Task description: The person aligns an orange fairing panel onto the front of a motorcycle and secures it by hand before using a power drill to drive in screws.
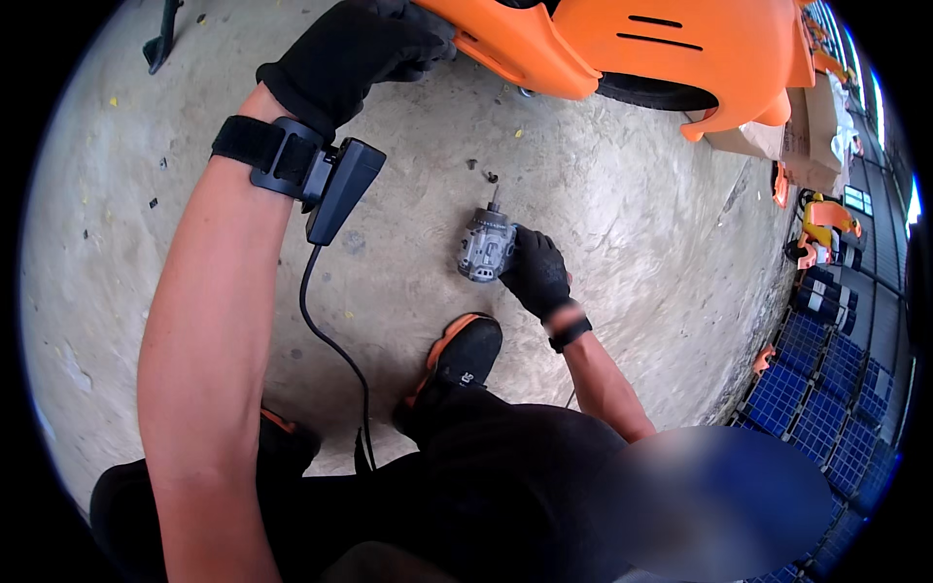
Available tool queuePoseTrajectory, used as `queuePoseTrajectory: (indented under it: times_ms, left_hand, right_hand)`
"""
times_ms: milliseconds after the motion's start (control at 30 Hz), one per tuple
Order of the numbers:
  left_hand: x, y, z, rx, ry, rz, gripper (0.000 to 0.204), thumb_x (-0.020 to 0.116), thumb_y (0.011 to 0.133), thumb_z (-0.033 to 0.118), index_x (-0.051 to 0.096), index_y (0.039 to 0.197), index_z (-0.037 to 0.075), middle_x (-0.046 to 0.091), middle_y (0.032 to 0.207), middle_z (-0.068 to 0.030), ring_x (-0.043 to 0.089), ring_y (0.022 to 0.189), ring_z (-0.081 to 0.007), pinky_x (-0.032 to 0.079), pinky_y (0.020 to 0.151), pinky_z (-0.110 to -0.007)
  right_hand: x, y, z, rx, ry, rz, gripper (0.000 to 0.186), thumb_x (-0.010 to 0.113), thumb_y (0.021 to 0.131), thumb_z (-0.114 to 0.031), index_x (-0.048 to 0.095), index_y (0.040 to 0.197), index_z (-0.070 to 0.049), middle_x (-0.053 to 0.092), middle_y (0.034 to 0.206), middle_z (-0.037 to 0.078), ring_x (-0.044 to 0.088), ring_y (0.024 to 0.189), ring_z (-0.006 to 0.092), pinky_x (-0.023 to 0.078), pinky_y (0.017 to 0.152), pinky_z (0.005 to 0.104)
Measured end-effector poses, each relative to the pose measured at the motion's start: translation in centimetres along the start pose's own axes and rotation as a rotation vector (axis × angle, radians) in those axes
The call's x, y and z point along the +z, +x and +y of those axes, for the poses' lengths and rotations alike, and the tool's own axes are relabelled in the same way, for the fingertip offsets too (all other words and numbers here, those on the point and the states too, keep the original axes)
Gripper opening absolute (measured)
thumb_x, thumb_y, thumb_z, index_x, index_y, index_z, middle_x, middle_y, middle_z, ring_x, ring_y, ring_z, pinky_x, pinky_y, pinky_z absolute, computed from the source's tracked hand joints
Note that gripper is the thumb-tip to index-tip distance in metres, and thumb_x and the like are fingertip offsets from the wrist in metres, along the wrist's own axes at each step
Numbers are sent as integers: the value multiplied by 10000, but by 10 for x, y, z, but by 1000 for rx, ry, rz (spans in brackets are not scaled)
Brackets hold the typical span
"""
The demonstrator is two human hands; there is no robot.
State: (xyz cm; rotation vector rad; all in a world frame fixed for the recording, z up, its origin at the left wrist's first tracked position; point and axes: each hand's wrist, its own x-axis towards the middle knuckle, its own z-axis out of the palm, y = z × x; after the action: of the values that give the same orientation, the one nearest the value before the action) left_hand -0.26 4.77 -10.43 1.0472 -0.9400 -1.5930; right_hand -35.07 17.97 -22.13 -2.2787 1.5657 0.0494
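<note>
My right hand [537, 273], in a black glove, is closed around the grip of a grey cordless power driver [485, 247]. Its thin bit points away from me, with the tip close to a small dark screw [492, 178] on the concrete. Another small dark piece [472, 164] lies just beyond that. Up at the far left, my left hand [374, 49], also gloved in black, has its fingers curled at the edge of an orange body panel [525, 53]. The glove hides where the fingers meet it. This panel belongs to a vehicle with a dark tyre [656, 91].
Cardboard boxes [812, 136] stand behind the vehicle at the right. Stacked blue crates [802, 374] line the right side. A black device [345, 191] is strapped to my left wrist, its cable hanging down. My shoe [464, 355] is near the driver. A black stand leg [163, 39] shows far left.
</note>
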Motion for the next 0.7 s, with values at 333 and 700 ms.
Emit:
queuePoseTrajectory:
  times_ms: [333,700]
  left_hand:
    - [-19,11,-8,18,39,-205,260,628,913,211,632,1129,67,672,1013,-36,651,921,-130,529,881,-303]
    - [-14,6,-2,-22,68,-109,275,636,905,209,624,1144,71,671,982,-24,645,895,-130,523,835,-294]
  right_hand:
    - [-51,7,-98,132,1651,-166,634,726,802,-106,431,1355,-8,619,932,44,621,865,173,510,810,344]
    - [-62,67,-132,-45,1122,149,448,731,763,-107,567,1175,-41,676,1010,120,664,895,246,512,780,325]
